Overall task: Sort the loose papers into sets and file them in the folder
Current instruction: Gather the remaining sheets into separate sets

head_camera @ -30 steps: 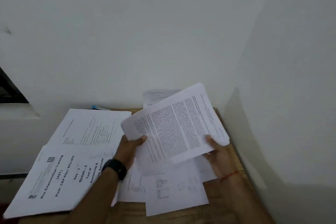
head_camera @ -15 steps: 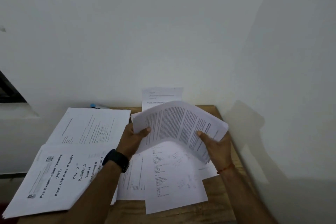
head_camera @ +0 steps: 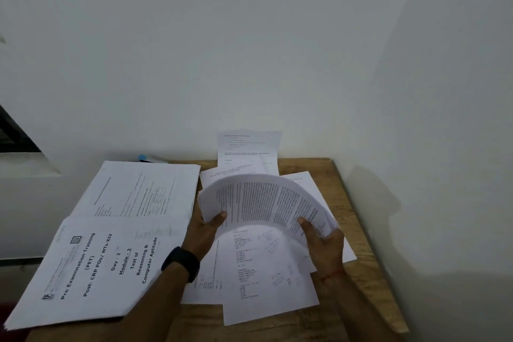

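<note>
- Over the middle of the wooden table (head_camera: 369,286), both hands hold one sheaf (head_camera: 266,200) of densely printed pages. It is off the surface, bowed up into an arch.
- Grips?
- Left hand (head_camera: 206,228) pinches the sheaf's left edge, thumb on top, fingers under. Right hand (head_camera: 324,244) has the right edge the same way, thumb on top, fingers curled beneath. Both are closed on that paper and hold nothing else.
- Wrists?
- Black watch (head_camera: 181,262) on the left, red thread (head_camera: 331,276) on the right.
- Under the sheaf?
- Loose sheets (head_camera: 266,280) lie flat on the table, overlapping at different angles. They show short printed lists; finer marks are too small to read. The front one reaches close to the near edge.
- Left side?
- Cover-page set (head_camera: 91,266) reads "Pre Examination Training (PET)", "Day - 2", "Module - 2". It lies flat and overhangs the table's left side. Second set (head_camera: 138,191) sits just behind it, its near edge tucked under the cover page, with a small printed grid on it.
- Back?
- Leaning sheet (head_camera: 247,147) is propped against the white wall (head_camera: 249,50) at the table's far edge. A blue object (head_camera: 143,158) peeks out behind the second set by the wall; cannot tell what it is.
</note>
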